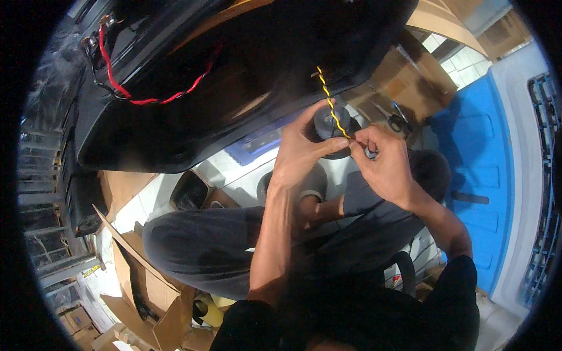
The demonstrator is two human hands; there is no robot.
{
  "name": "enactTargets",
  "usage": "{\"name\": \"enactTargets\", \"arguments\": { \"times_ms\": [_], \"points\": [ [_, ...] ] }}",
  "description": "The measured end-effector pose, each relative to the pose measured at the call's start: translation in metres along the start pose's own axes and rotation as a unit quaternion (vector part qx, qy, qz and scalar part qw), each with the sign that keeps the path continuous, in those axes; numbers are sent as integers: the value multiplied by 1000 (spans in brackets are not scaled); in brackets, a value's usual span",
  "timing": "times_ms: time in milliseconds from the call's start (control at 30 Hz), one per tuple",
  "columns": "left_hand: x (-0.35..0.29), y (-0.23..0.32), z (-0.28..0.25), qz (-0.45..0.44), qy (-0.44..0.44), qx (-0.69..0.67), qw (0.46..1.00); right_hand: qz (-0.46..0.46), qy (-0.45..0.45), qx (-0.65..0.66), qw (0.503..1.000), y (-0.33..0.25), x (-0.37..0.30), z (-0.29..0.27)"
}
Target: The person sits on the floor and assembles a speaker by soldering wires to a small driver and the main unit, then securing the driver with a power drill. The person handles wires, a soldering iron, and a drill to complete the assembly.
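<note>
My left hand (297,146) is wrapped round a dark grey cylindrical part (329,124) with a round face, in front of my crossed legs. A twisted yellow-and-black wire (328,98) runs from the large black curved panel (246,76) down across the face of this part. At the lower end of the wire, my left thumb and the fingers of my right hand (383,164) meet. My right hand is closed in a pinch on the wire there; the exact contact is hidden by the fingertips.
A red-and-black twisted wire (142,102) hangs from the panel's upper left. Cardboard boxes stand at the far right (418,85) and lower left (146,281). On my right is a blue plastic panel (477,169) with a grey rim. White tiled floor shows between things.
</note>
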State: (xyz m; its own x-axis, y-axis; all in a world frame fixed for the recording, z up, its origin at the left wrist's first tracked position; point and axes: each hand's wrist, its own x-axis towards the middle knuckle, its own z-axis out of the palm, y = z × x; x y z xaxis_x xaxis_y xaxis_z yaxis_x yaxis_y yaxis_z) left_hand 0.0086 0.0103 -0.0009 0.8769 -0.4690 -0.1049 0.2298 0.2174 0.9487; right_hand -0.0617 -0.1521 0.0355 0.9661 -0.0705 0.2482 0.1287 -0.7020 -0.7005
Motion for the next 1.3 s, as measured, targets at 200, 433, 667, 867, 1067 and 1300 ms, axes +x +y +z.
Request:
{"name": "enactTargets", "arguments": {
  "times_ms": [200,433,667,867,1067,1300],
  "points": [
    [-3,7,-3,54,4,28,998,51,-21,64,996,0,-1,3],
    [-2,7,-4,41,-4,42,998,106,-94,110,984,3,9,-3],
    [0,4,-3,33,-6,56,998,42,-66,-22,997,0,7,1],
    [1,6,-3,54,-4,75,996,21,-25,-51,998,3,5,7],
    [-2,6,4,111,67,131,983,54,-5,-31,998,-3,-3,2],
    [-1,-5,3,155,147,299,930,78,30,9,996,-1,-34,-9]
  ]
}}
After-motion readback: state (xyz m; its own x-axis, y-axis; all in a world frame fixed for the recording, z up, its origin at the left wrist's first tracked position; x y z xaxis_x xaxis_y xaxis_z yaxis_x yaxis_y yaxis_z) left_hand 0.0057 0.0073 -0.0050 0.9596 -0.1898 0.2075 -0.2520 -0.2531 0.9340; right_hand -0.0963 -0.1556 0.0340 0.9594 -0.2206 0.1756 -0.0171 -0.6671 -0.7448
